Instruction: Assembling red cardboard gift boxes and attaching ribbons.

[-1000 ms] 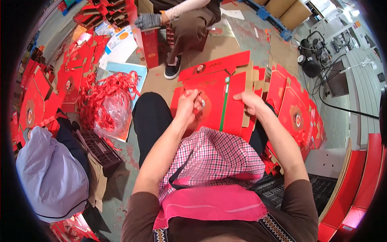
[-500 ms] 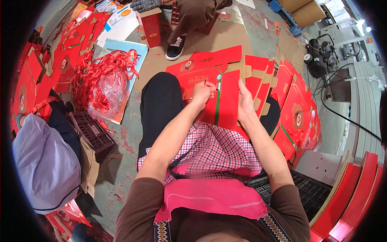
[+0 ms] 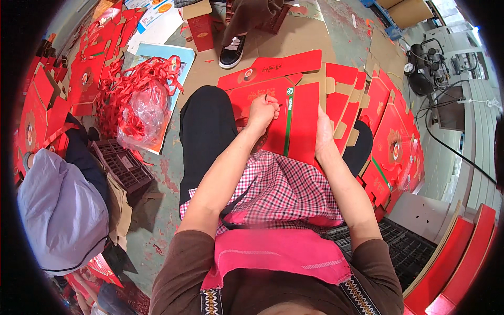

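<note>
A flattened red gift carton (image 3: 303, 126) with a green stripe lies across my lap, one long flap spread at its far side. My left hand (image 3: 262, 113) is closed above its middle, just left of the stripe. A thin dark stick-like tool (image 3: 266, 97) pokes out of the fist; its kind is too small to make out. At the carton's right edge my right hand (image 3: 325, 131) holds the panel, its fingers mostly hidden behind the cardboard. More flat red cartons (image 3: 340, 102) with brown tabs are fanned out beneath and to the right.
Red ribbons (image 3: 170, 68) and a clear plastic bag (image 3: 144, 113) lie on a blue sheet at the left. A dark plastic crate (image 3: 123, 163) stands beside a co-worker in a grey top (image 3: 65, 210). Another person's shoe (image 3: 231, 51) is ahead. A compressor (image 3: 426, 68) stands far right.
My left hand stays closed and has shifted slightly toward the far side of the carton. My right hand has slipped further behind the panel's edge, hiding its thumb. The view has shifted slightly.
</note>
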Demonstrator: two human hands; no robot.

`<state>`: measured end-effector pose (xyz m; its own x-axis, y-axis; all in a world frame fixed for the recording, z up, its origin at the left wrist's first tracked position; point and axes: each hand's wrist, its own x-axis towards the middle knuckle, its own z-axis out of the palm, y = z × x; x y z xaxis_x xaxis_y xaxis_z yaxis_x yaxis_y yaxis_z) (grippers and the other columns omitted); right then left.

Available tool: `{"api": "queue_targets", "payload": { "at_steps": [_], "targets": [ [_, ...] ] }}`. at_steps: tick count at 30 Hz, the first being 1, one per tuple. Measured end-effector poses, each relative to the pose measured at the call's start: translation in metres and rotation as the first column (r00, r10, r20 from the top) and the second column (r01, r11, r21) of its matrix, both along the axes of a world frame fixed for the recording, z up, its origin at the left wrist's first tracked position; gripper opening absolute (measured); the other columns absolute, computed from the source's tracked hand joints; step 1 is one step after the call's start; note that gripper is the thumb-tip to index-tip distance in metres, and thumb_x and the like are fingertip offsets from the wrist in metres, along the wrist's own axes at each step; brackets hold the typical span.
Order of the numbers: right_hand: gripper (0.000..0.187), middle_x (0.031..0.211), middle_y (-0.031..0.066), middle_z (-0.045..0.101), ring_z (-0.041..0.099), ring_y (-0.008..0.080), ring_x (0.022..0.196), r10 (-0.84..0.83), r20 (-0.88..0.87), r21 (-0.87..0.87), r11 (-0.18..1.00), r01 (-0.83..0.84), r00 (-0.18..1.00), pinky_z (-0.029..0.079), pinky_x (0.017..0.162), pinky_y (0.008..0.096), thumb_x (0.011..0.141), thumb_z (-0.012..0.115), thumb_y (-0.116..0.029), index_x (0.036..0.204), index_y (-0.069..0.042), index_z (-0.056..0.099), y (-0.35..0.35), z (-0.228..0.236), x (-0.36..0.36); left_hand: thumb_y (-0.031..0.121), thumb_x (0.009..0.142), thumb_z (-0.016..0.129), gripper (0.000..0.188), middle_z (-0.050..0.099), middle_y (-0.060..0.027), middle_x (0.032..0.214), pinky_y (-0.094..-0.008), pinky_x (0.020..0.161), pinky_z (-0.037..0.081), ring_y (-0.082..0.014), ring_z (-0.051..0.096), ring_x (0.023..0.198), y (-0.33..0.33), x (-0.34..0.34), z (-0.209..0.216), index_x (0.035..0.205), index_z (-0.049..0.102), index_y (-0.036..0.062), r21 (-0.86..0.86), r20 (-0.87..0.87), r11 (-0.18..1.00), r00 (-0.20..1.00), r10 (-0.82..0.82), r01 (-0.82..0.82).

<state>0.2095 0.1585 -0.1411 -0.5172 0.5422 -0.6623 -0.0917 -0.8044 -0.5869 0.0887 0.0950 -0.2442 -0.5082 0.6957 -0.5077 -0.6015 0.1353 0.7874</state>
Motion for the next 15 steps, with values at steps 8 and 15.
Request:
{"api": "queue_targets", "payload": {
  "at_steps": [8,15],
  "targets": [
    [0.029,0.091,0.0065,0.061,0.060,0.0157,0.078,0.025,-0.028,-0.005,1.000,-0.025,0.999,0.051,0.067,0.0284,0.088,0.048,-0.028,0.103,-0.005,0.054,-0.001,0.005,0.000,-0.002,0.079,0.054,0.001,0.054,-0.0044,0.064,-0.0230,0.048,0.042,-0.0109,0.051,0.052,-0.001,0.000,0.002,0.079,0.054,-0.0008,-0.051,-0.074,0.998,0.996,-0.040,0.036],
    [0.031,0.092,0.0061,0.062,0.060,0.0174,0.077,0.071,-0.031,-0.013,0.997,-0.071,0.997,0.051,0.068,0.0311,0.089,0.045,-0.032,0.104,-0.006,0.054,0.006,-0.014,0.003,0.009,0.079,0.057,0.008,0.058,-0.0059,0.063,-0.0301,0.053,0.044,-0.0138,0.056,0.057,-0.004,0.001,0.002,0.078,0.059,0.0015,-0.264,-0.582,0.963,0.789,-0.198,0.048]
  ]
}}
